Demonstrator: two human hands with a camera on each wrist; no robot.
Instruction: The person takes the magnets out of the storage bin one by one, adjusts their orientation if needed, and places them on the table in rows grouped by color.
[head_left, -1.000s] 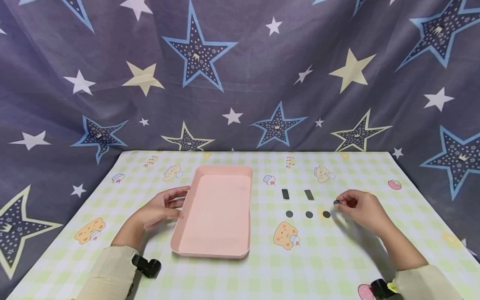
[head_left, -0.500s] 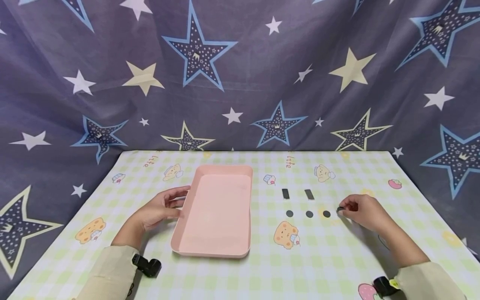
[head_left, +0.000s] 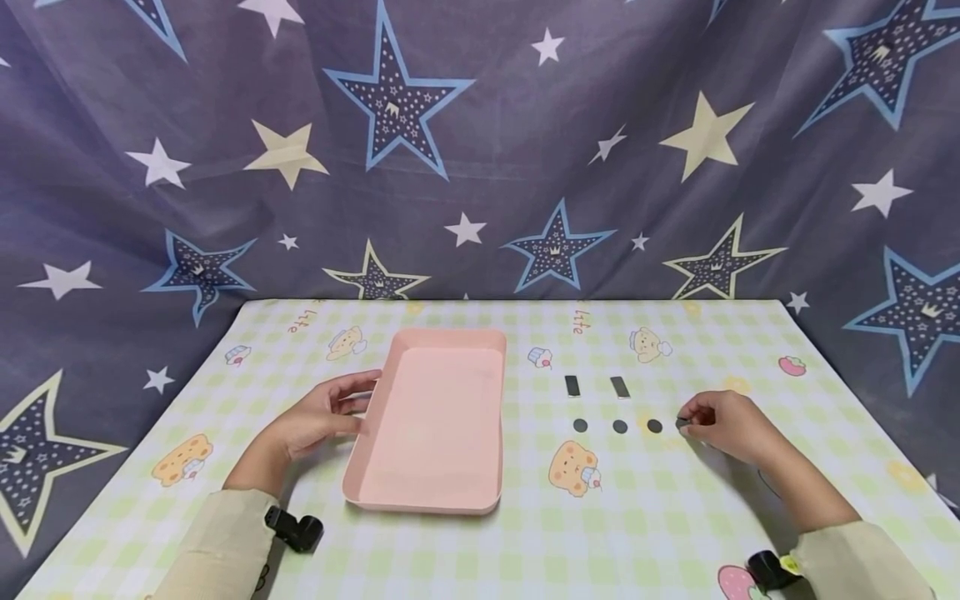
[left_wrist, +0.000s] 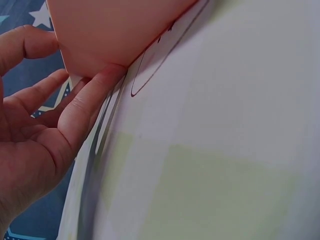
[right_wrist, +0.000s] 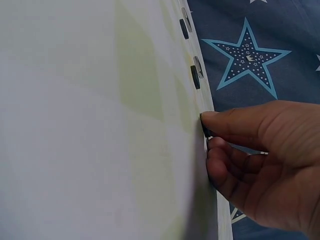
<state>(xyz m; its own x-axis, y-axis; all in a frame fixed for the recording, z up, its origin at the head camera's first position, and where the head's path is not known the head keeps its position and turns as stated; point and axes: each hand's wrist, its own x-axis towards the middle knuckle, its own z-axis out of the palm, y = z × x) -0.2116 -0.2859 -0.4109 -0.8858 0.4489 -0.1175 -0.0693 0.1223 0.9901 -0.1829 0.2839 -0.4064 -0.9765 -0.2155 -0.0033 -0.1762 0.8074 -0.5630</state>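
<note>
A shallow pink tray point(head_left: 427, 425) lies left of the table's middle. My left hand point(head_left: 318, 419) touches its left side, the thumb and fingertips resting against the wall; the left wrist view shows the thumb at the tray's lower edge. On the right, my right hand point(head_left: 731, 425) pinches a small black disc point(head_left: 681, 422) between thumb and forefinger, down at the tablecloth. It sits at the right end of a row of black discs, beside the nearest disc point(head_left: 655, 426). In the right wrist view the fingertips partly hide the pinched disc point(right_wrist: 205, 125).
Two more discs, the middle one point(head_left: 620, 427) and the left one point(head_left: 581, 425), continue the row leftward. Behind them lie two dark rectangular pieces, left point(head_left: 572, 386) and right point(head_left: 619, 387). A checked tablecloth point(head_left: 480, 554) covers the table; a star-patterned curtain point(head_left: 495, 142) hangs behind.
My right hand has moved slightly right and toward me, bringing the pinched disc down into line with the other discs. The left hand and tray stay put.
</note>
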